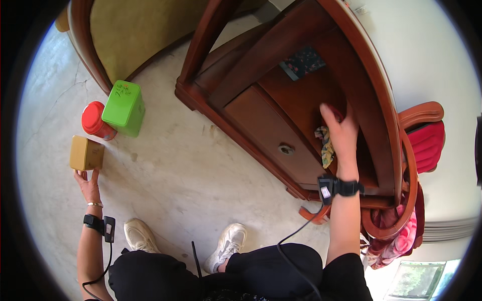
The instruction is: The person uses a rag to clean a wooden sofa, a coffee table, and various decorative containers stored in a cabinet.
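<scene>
On the left, the fingertips of my left hand [88,186] meet the near side of a gold tin [78,153]. They are spread, and whether they grip it is unclear. Just beyond stand a red round canister [93,117] and a lime-green lidded box [121,103] bearing handwriting, close together on the floor. My right hand [343,129] reaches into the open compartment of a dark reddish wooden cabinet [260,124]. A dark red thing [337,113] shows between its thumb and fingers, partly hidden. Beside the palm is a crumpled patterned cloth [325,148].
Deeper in the compartment lies a dark flowered item [305,62]. The cabinet front carries a round metal pull [286,149]. A wood-framed panel [139,34] stands at upper left. Wooden chair parts [421,113] with red cushions show at right. Cables run from both wrist devices.
</scene>
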A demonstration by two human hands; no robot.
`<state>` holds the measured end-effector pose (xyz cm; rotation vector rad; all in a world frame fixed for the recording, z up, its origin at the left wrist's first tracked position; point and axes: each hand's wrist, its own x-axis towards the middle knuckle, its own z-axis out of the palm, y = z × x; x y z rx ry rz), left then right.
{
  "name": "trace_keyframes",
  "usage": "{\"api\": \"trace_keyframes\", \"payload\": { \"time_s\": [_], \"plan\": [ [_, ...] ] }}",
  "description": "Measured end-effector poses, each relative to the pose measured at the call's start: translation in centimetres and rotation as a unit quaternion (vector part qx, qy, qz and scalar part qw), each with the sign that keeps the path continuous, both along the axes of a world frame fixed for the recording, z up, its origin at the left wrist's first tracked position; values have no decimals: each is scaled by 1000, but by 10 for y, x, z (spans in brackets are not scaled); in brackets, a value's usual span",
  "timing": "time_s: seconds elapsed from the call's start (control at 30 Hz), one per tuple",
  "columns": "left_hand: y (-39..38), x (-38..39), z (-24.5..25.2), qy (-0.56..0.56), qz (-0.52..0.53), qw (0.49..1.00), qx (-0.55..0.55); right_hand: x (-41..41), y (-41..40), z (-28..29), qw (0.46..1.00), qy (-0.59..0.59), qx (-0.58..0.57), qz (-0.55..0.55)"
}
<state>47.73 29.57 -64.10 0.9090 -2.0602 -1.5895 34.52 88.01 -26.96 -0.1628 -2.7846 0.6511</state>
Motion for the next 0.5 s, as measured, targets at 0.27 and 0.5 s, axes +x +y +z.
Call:
{"api": "trace_keyframes", "payload": {
  "time_s": [0.27,0.5],
  "plan": [
    [41,30,28,-78,-22,992,92,-178,14,-21,977,200,32,74],
    [65,74,69,-72,-186,980,24,-183,16,-28,985,153,2,79]
  ]
}}
